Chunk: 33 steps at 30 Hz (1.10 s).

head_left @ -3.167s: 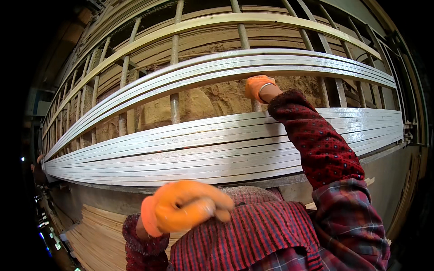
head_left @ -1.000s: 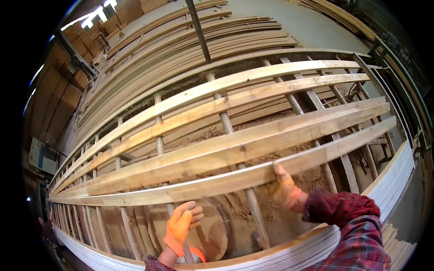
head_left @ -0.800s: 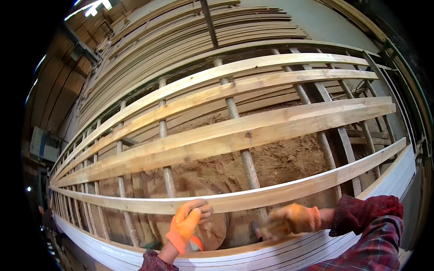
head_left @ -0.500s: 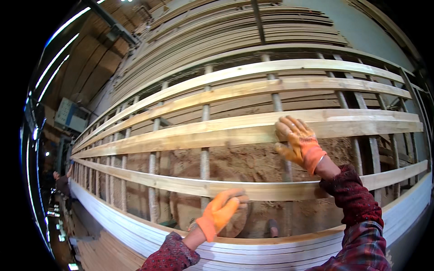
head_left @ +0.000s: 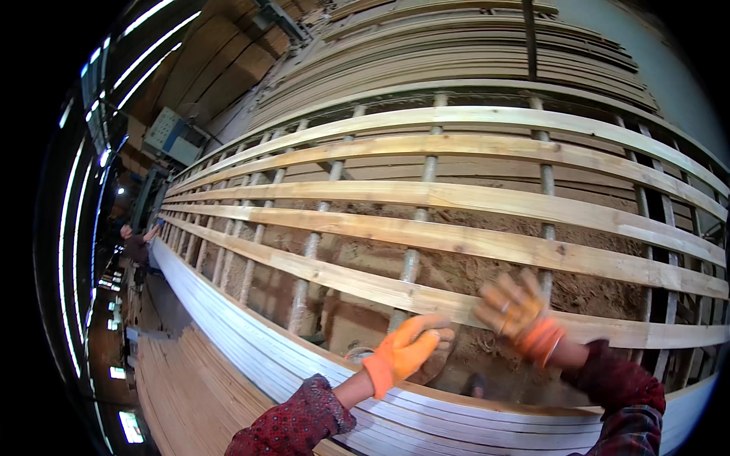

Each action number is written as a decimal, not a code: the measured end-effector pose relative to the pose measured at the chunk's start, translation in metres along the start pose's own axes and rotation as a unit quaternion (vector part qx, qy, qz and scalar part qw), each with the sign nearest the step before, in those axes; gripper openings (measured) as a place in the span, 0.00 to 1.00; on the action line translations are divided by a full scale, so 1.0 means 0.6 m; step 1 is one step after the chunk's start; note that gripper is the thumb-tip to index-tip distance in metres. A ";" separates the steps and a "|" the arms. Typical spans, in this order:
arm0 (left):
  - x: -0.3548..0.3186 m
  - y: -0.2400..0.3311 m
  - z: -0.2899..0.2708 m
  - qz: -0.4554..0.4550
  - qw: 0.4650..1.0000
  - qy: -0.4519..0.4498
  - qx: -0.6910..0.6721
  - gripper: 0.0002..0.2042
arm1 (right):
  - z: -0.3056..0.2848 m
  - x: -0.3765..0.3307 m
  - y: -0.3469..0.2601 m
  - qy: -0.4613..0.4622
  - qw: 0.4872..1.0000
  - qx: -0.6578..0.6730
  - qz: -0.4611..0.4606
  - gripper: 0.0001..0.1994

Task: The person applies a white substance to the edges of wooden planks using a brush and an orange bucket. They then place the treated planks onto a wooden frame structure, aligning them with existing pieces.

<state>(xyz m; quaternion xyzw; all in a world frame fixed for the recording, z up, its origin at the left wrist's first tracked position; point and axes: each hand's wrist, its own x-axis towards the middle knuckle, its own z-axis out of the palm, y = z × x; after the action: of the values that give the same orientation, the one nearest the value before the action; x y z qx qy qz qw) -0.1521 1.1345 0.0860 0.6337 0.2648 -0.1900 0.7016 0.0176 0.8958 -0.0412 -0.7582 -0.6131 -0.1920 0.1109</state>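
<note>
Pale wooden slat, long and knotty, lowest on rack; left hand and right hand spread, just beside.

We saw a stack of pale thin strips running along the rack's foot twd the far left. Below it lay a pile of brown veneer sheets w/ edges fanned. Upper left, a grey control box sat on the wall under sloping roof boards. High behind the rack, more long planks were stacked flat. Far left, another person bent over the strips. Bright light bands curved down the left rim.
</note>
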 end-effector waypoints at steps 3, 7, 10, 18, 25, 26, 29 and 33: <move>-0.030 -0.015 -0.024 0.038 0.997 -0.012 0.067 0.23 | -0.005 0.068 0.101 -0.120 0.988 0.033 0.092 0.45; -0.115 -0.005 -0.054 -0.018 0.997 0.052 0.047 0.23 | 0.017 0.153 0.235 -0.229 0.944 -0.004 0.239 0.53; -0.194 -0.020 -0.075 -0.028 0.991 0.133 0.017 0.23 | 0.035 0.190 0.338 -0.228 0.908 -0.072 0.344 0.57; -0.414 -0.147 -0.109 -0.151 0.942 0.288 -0.081 0.23 | 0.035 0.225 0.301 -0.170 0.928 -0.071 0.324 0.46; -0.501 -0.322 -0.064 -0.309 0.923 0.184 -0.138 0.22 | -0.065 -0.228 0.039 -0.546 0.666 0.460 0.217 0.19; -0.500 -0.321 -0.059 -0.326 0.922 0.158 -0.134 0.22 | -0.066 -0.301 0.009 -0.627 0.555 0.452 0.307 0.21; -0.485 -0.307 -0.045 -0.343 0.927 0.097 -0.118 0.23 | -0.108 -0.334 -0.049 -0.579 0.232 0.621 0.474 0.26; -0.492 -0.289 -0.046 -0.288 0.945 0.088 -0.126 0.21 | -0.110 -0.270 -0.041 -0.626 0.403 0.589 0.313 0.30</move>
<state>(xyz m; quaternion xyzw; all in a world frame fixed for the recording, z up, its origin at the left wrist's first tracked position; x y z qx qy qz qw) -0.4927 1.1195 0.1287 0.4509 0.5186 -0.2928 0.6648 -0.0450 0.7312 -0.0525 -0.5528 -0.1922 0.7932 0.1682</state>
